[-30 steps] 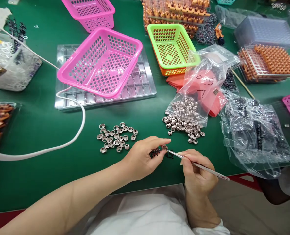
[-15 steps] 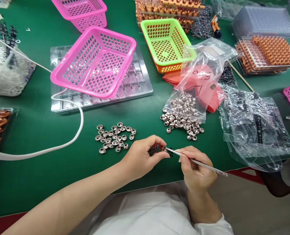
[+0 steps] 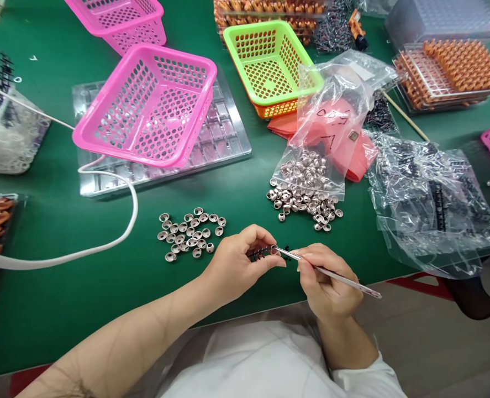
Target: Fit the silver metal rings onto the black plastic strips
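Note:
Between the thumb and fingers of my left hand is a small metal cup, held with its opening up. A black toothed plastic strip shows inside the same hand, partly hidden by the fingers. My right hand grips slim metal tweezers like a pen, and their tip reaches the cup. Left of my hands, several loose metal cups lie spread on the green table. A larger heap of the same cups spills from a clear plastic bag beyond my hands.
A pink basket rests on a metal tray; a green basket stands behind. A white cable curves across the left side. Clear bags with black parts lie at right, below trays of orange parts.
The camera view has shifted slightly. Both hands keep their hold, with the tweezer tip still at the cup; nothing has been taken up or let go.

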Motion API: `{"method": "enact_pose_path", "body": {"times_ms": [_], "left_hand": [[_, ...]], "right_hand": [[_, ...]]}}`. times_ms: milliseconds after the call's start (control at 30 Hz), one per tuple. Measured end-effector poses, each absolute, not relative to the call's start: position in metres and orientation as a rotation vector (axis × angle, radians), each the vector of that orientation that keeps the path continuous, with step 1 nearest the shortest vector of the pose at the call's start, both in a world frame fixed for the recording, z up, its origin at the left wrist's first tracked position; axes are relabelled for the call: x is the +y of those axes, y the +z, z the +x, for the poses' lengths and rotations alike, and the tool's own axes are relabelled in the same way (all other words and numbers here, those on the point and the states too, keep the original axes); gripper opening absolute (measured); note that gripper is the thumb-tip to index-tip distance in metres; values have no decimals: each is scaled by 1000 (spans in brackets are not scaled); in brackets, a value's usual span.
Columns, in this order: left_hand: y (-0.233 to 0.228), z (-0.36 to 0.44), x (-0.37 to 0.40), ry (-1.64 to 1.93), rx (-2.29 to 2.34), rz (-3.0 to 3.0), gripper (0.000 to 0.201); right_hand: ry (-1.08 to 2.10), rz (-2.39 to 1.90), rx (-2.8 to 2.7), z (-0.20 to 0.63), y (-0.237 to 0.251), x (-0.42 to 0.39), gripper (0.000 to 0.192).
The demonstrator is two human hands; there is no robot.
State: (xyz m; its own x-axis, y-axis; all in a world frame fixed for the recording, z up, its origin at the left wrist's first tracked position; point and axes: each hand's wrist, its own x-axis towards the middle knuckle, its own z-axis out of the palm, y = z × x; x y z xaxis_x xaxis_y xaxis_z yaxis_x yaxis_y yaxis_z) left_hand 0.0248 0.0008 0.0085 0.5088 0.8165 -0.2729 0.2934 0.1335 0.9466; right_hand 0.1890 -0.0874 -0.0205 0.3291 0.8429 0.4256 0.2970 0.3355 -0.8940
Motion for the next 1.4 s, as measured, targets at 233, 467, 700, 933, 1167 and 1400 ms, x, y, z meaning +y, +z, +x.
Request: {"method": "enact_pose_path", "body": {"times_ms": [233, 467, 700, 933, 1167, 1400], "left_hand": [[11, 26, 1, 493, 1036, 1410, 25], [14, 25, 0, 459, 1047, 1346, 26], [16, 24, 2, 394, 1011, 1224, 22], [15, 24, 2, 382, 1046, 1196, 24], [11, 23, 3, 416, 1050, 1219, 22], [7, 22, 1, 444, 1055, 1193, 21]], "right_hand": [[467, -1237, -1300, 190, -16, -85, 36], [422, -1206, -1332, 189, -17, -85, 39], [380, -1238, -1343, 190, -16, -85, 35], [355, -1232, -1390, 190, -17, -86, 37], [307, -1232, -1449, 190, -12, -83, 34], [279, -1217, -1497, 190, -12, -83, 37]]}}
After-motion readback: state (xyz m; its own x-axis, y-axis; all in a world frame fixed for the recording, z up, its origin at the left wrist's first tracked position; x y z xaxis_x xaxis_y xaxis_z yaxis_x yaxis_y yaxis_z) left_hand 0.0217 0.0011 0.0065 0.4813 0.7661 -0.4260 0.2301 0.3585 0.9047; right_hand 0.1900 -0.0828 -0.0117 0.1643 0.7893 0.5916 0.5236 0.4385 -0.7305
